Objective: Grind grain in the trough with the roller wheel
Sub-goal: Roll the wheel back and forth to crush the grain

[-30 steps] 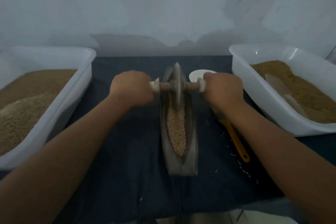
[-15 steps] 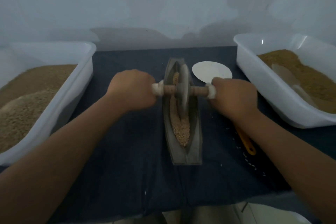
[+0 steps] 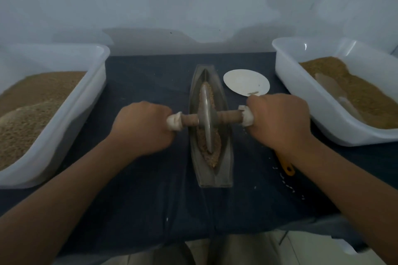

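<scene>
While gripping the cloth-wrapped axle ends with left hand [image 3: 143, 128] and right hand [image 3: 280, 120], both fisted tight, holding the roller wheel [image 3: 207, 118] upright at the middle of the trough [image 3: 212, 177], edge down in the grain [image 3: 212, 157]. Right of the trough: white plate [image 3: 246, 82], yellow handle [image 3: 287, 166], grain tub [image 3: 301, 101]. Left of the trough: second tub [image 3: 64, 118]. All on the table [image 3: 150, 189].

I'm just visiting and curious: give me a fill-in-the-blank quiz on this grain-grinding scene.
1. The left hand and right hand grip the roller wheel, which stands in the ___.
2. The left tub and right tub are ___ in colour.
3. The round disc lies on the trough's ___ side.
Missing: trough, white, right.
</scene>
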Tool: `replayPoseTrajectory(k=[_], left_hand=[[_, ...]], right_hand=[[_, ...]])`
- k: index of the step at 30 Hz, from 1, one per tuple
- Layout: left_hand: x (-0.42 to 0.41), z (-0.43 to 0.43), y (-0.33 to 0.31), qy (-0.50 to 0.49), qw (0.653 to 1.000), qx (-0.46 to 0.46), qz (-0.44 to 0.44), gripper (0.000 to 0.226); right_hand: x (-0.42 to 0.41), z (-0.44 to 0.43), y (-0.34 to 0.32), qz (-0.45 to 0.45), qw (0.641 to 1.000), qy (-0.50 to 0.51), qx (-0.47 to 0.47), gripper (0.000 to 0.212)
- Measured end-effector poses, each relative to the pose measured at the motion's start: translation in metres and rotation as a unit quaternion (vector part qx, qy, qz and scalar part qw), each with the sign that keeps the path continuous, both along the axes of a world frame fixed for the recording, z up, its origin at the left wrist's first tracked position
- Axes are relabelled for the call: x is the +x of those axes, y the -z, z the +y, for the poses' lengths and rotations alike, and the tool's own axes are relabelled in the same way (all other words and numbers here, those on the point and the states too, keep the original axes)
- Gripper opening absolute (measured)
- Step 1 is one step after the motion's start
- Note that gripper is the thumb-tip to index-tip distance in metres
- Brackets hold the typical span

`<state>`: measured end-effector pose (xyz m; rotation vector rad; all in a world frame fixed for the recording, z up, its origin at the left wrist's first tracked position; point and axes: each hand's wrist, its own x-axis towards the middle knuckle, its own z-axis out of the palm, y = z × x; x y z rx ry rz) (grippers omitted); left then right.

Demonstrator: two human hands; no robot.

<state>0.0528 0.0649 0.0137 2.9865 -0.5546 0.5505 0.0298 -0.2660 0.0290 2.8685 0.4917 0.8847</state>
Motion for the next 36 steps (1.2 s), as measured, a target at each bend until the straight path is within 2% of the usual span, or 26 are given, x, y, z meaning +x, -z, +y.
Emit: replayPoseTrajectory(k=[4,8,10,12,14,16,18,20,22,25,29,30,32,34,36], left_hand=[[0.051,-0.023,-0.016,-0.052,0.998,0.007,0.026,0.034],[0.086,-0.035,-0.029,-0.083,0.993,-0.037,0.077,0.053],[0.073,-0.034,-0.028,-0.076,0.993,-0.043,0.085,0.048],[0.051,-0.026,-0.022,-0.064,0.995,-0.03,0.073,0.035],[0.024,-0.017,-0.018,-0.035,0.999,0.023,0.022,0.029],[0.001,-0.011,-0.018,0.017,0.996,0.074,-0.053,0.032],[0.0,-0.01,-0.021,0.034,0.992,0.085,-0.083,0.038],[0.019,-0.011,-0.017,0.024,0.995,0.081,-0.052,0.036],[0.048,-0.019,-0.019,-0.025,0.999,0.046,-0.004,0.038],[0.082,-0.034,-0.023,-0.057,0.998,0.011,-0.022,0.045],[0.066,-0.03,-0.027,-0.048,0.999,0.025,0.004,0.039],[0.051,-0.024,-0.024,-0.037,0.999,0.039,0.003,0.036],[0.015,-0.011,-0.013,0.003,0.997,0.058,-0.055,0.039],[-0.015,-0.002,-0.01,0.032,0.993,0.06,-0.099,0.048],[-0.014,0.0,-0.011,0.033,0.992,0.062,-0.107,0.051]], right_hand=[[0.049,0.012,-0.007,-0.037,0.998,0.054,0.012,0.039],[0.087,0.023,-0.028,0.003,0.997,0.075,-0.004,0.039],[0.08,0.025,-0.031,0.006,0.998,0.055,-0.001,0.046],[0.055,0.024,-0.026,-0.018,0.999,0.023,0.021,0.051],[0.023,0.017,-0.013,-0.013,0.999,0.044,0.028,0.039],[-0.007,0.009,0.002,0.01,0.997,0.063,0.044,0.04],[-0.018,0.004,0.014,0.017,0.996,0.071,0.051,0.039],[-0.002,0.007,0.009,0.014,0.996,0.074,0.037,0.04],[0.028,0.017,-0.005,0.012,0.996,0.083,0.017,0.04],[0.066,0.026,-0.027,0.043,0.995,0.077,0.038,0.052],[0.049,0.026,-0.03,0.102,0.991,0.071,0.054,0.033],[0.035,0.024,-0.028,0.116,0.99,0.064,0.052,0.035],[0.005,0.016,-0.016,0.124,0.99,0.038,0.052,0.047],[-0.02,0.008,-0.004,0.096,0.994,0.031,0.044,0.039],[-0.023,0.004,0.001,0.1,0.993,0.046,0.042,0.039]])
